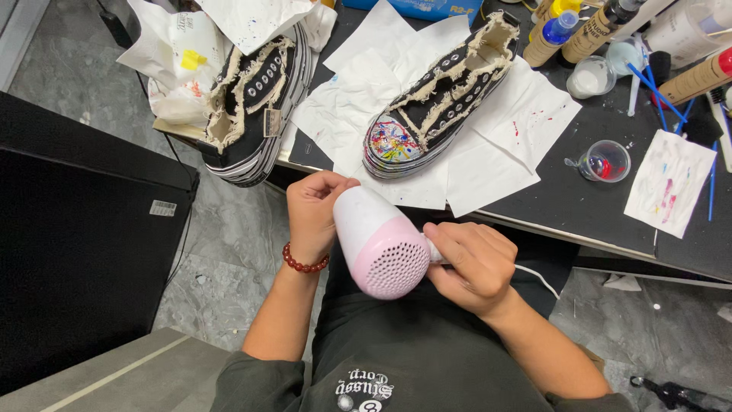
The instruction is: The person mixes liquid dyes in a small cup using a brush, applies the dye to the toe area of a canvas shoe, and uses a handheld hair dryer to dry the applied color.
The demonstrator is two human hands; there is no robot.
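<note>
Right at the front edge of the black worktop [579, 206], just off it and over the lap, both hands are on a small pink and white hair dryer [379, 244]. Left hand [313, 210] is curled shut around the white front end, right hand [469, 263] is closed around the handle side where the white cord [537, 278] comes out, and the pink perforated intake faces up at the camera. So the nozzle looks aimed toward the paint-splattered toe of the black high-top shoe [438, 99], which sits on white paper sheets [488, 152] near that front edge. If you're drying wet paint like this, I'd keep the airflow off at a bit of a gap and moving, otherwise the splatters can run or the loose sheets flap into the toe. Watch the cord too, since the little cup of red paint [606, 162] sits toward the right end. Second shoe [255, 107] hangs off the left edge, untouched.
</note>
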